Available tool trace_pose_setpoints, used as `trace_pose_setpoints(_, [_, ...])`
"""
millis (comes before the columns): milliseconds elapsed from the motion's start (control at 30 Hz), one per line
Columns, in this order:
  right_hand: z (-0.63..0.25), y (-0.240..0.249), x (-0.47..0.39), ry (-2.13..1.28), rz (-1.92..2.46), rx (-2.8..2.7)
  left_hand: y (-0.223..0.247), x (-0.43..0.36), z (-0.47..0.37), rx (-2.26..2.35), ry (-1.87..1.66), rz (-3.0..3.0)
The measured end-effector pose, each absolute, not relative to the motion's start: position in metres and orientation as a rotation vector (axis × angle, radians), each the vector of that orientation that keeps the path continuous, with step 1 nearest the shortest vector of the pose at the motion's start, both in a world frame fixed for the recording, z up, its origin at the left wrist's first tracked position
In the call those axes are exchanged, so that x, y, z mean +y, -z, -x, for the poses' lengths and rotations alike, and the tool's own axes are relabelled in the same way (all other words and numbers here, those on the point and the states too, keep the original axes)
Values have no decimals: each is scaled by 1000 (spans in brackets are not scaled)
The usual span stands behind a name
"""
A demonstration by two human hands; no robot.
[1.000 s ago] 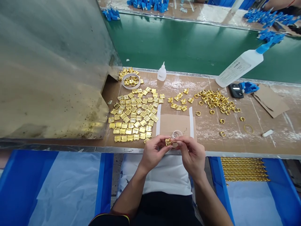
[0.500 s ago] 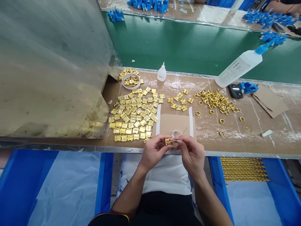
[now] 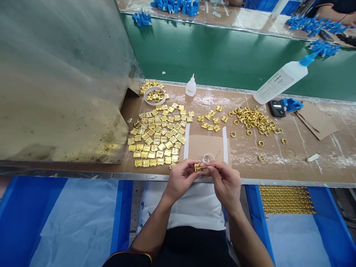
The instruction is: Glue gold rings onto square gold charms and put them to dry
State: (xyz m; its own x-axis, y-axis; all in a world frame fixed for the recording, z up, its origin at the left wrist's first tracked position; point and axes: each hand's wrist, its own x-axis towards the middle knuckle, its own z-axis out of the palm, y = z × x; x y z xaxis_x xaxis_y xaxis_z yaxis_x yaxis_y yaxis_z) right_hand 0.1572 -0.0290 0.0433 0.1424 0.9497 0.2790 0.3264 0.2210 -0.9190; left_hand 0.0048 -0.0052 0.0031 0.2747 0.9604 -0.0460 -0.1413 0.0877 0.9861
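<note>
Pinching a small gold piece (image 3: 197, 167), the left hand (image 3: 179, 181) holds it above the bench's near edge (image 3: 155, 176); the right hand (image 3: 226, 181) grips a thin stick (image 3: 204, 167), its tip right at the piece! A clear round dish (image 3: 208, 158) sits just beyond the fingers, on cardboard (image 3: 205, 144) between two tape strips.

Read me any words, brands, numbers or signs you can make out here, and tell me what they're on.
Nothing can be read for certain.
Large white plastic bottle with a blue nozzle: printed label, too small and blurred.
Small white plastic bottle with a pointed tip: faint marking, too small to read.
White cloth on the lap: dark marks at its left edge; I can't tell whether they are writing.
</note>
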Motion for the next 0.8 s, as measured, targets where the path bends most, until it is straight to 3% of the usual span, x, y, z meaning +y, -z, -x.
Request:
trace_pose_setpoints(300, [-161, -41, -31, -723, 1317, -1287, -2, -5, -4, 964, -1052, -1211])
trace_pose_setpoints(800, [-188, -11, -18, -305, 1403, -1499, -6, -1, -3, 882, -1165, -1001])
